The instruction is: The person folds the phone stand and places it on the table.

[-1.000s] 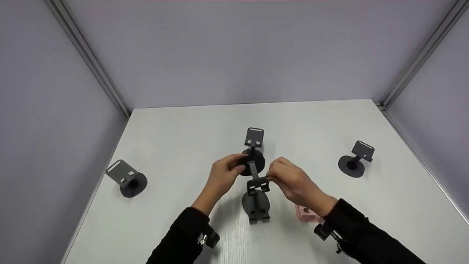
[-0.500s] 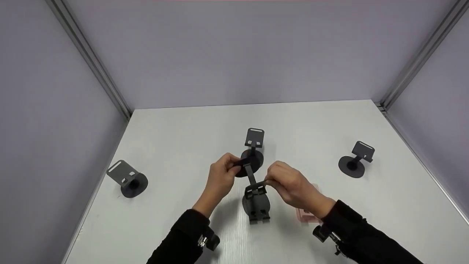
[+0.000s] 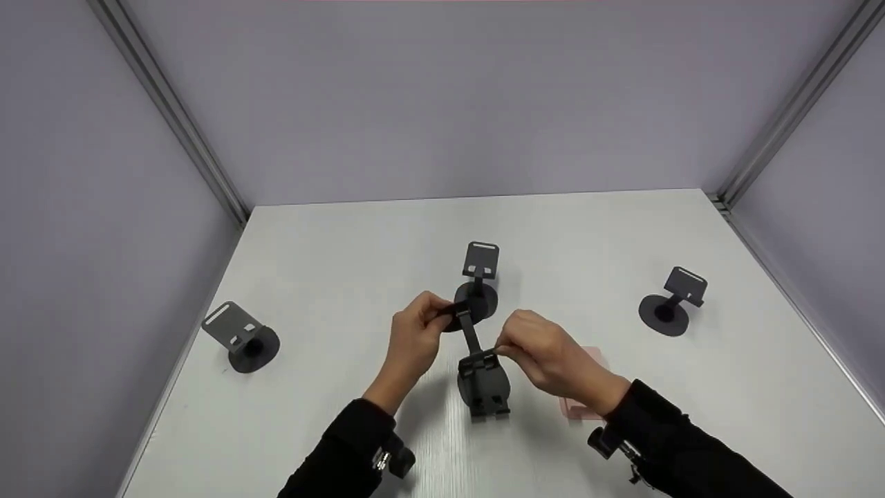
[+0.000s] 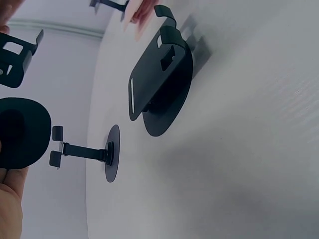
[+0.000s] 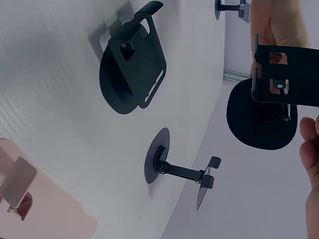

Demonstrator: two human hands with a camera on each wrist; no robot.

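While gripped, stand (image 3: 470,330) between hands.

both forearms enter from the near edge, in black sleeves, converging toward the middle of the worktop (image 3: 346,263). left hand (image 3: 413,340): raised off the surface, fingers curled, thumb and fingers pinching the round base of a held black stand (image 3: 467,330). right hand (image 3: 543,354): raised at about the same height, knuckles up, fingertips pinching the plate end of the same stand. hands near each other, not touching. a small black device is strapped at each wrist. both wrists slightly bent inward.
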